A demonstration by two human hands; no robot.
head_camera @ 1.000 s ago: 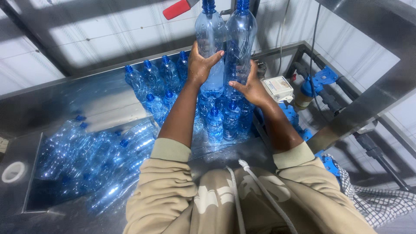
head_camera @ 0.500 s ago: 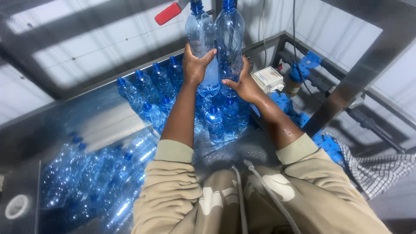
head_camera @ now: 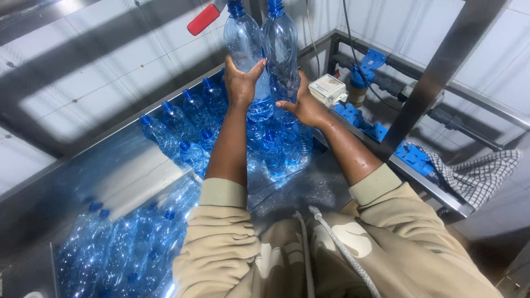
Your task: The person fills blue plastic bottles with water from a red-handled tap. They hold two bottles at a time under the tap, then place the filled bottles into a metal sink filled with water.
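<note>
Head view: the left hand [head_camera: 241,83] and right hand [head_camera: 302,106] are raised at about 12 o'clock, each pressed to the base of an upright clear-blue bottle. The left fingers [head_camera: 255,67] wrap the lower body of the left bottle [head_camera: 242,38]; the right fingers [head_camera: 287,104] curl under and round the right bottle [head_camera: 280,44] — both hands are clenched on their bottles, not released. The two bottles stand side by side, touching, caps up near the top edge, just beside a red lever handle [head_camera: 203,20] at 11 o'clock.

Below the hands, at the middle of the steel bench [head_camera: 309,187], a cluster of bottles [head_camera: 270,143] with blue caps stands upright. More standing bottles [head_camera: 176,124] run toward 10 o'clock along the tiled wall. At 7 o'clock a heap of lying bottles [head_camera: 116,248] fills the low left part of the bench.

At 2 o'clock sit a small white box [head_camera: 328,88] and blue pipe fittings [head_camera: 381,58]; a checked cloth [head_camera: 475,176] hangs at 3 o'clock.

As a judgement: the work looks mid-way — two bottles are in hand, a fair group already stands upright, and the large lying heap is untouched.
</note>
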